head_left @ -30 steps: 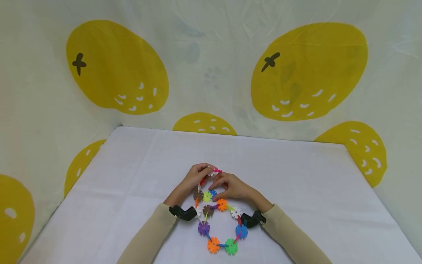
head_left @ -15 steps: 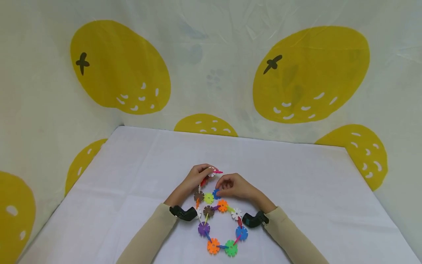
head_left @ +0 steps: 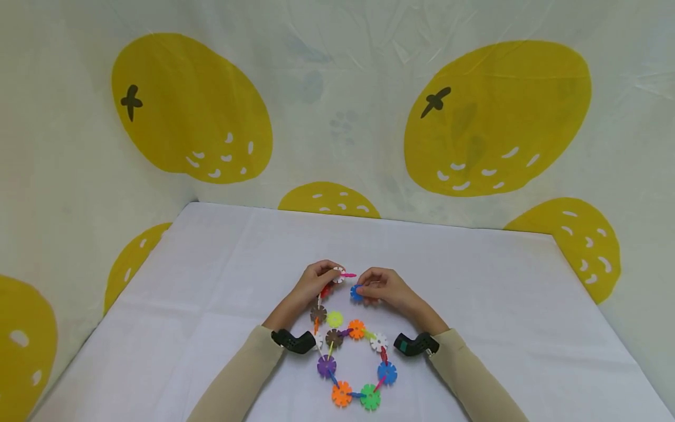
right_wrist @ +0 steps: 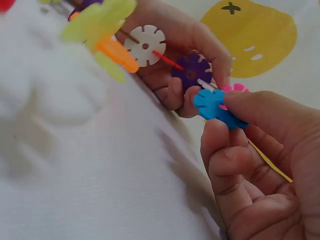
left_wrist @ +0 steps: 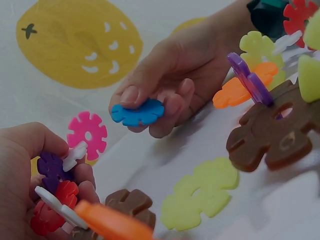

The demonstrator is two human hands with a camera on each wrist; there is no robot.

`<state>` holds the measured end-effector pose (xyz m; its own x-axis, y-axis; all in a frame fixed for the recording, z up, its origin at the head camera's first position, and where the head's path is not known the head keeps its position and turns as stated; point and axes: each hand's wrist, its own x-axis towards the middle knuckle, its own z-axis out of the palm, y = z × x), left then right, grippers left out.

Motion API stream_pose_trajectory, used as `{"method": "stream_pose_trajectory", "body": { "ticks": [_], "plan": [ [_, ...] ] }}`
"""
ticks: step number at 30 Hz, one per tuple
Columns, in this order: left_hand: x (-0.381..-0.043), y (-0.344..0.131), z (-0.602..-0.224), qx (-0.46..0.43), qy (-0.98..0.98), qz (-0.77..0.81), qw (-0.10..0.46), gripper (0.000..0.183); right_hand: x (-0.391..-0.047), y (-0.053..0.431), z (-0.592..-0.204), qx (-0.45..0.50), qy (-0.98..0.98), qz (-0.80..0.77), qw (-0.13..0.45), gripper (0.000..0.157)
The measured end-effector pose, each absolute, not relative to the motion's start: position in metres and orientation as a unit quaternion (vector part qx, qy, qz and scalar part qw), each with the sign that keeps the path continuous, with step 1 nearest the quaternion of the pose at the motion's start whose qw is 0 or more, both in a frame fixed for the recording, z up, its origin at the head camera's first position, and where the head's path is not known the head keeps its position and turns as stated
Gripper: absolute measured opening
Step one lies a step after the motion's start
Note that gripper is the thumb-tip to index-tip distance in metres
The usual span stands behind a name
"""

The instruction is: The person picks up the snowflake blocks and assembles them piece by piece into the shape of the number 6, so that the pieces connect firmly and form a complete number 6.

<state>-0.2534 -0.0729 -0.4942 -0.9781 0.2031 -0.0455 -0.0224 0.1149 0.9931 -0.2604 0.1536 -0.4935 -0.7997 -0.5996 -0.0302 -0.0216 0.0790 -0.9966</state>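
Note:
My left hand (head_left: 315, 282) pinches the far end of a chain of colourful notched snowflake discs. Beside its fingertips in the head view are a white disc (head_left: 338, 274) and a pink disc (head_left: 349, 275) seen edge-on, the outermost one. A purple disc (left_wrist: 52, 169) and a red disc (left_wrist: 56, 207) sit against those fingers in the left wrist view. Between thumb and fingers my right hand (head_left: 389, 291) pinches a loose blue disc (left_wrist: 137, 115), held a small gap away from the pink disc. A loose yellow-green disc (head_left: 334, 319) lies beside the chain's brown disc (head_left: 319, 314).
Nearer the person, the chain continues into a ring on the white tablecloth (head_left: 459, 275), with purple (head_left: 326, 366), orange (head_left: 341, 394), green (head_left: 370, 397) and blue (head_left: 387, 373) discs. Behind the table hangs a curtain (head_left: 337, 117) with yellow fruit prints.
My right hand has taken the blue disc from beside the yellow-green disc, lifted it and carried it away toward the pink disc. My left hand stays nearly still.

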Motion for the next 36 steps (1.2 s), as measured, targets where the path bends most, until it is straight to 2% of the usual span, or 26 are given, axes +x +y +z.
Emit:
{"method": "stream_pose_trajectory", "body": {
  "ticks": [5,12,27,36],
  "plan": [
    [-0.253,-0.073,-0.492,0.049,0.736,0.668,0.098,0.022,-0.26,0.156,-0.49,-0.172,0.677,-0.681,0.22,0.02],
    [-0.236,-0.074,-0.457,0.058,0.732,0.67,0.111,0.019,-0.262,0.157,-0.491,-0.142,0.661,-0.707,0.206,0.011],
    [-0.237,-0.075,-0.46,0.084,0.731,0.667,0.114,0.02,-0.261,0.152,-0.489,-0.104,0.659,-0.718,0.198,0.009],
    [-0.237,-0.077,-0.459,0.098,0.725,0.67,0.127,0.021,-0.26,0.15,-0.491,-0.112,0.647,-0.73,0.191,0.005]
  ]
}}
